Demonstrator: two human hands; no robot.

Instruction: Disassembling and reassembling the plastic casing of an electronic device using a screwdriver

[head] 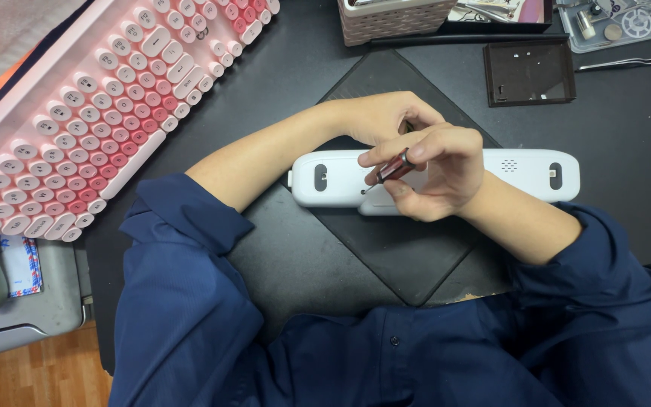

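A long white plastic device (525,173) with rounded ends lies bottom-up across a dark square mat (386,249). My right hand (438,177) pinches a small screwdriver with a dark red handle (395,167), its thin tip touching the device's underside near the left part. My left hand (382,117) rests behind the device, fingers curled over its far edge, partly hidden by the right hand. Both forearms come out of rolled-up dark blue sleeves.
A pink and white keyboard with round keys (92,113) lies tilted at the left. A small dark open-top box (529,71) sits at the back right, a patterned basket (393,19) at the back, and a tray of small parts (627,22) in the far right corner.
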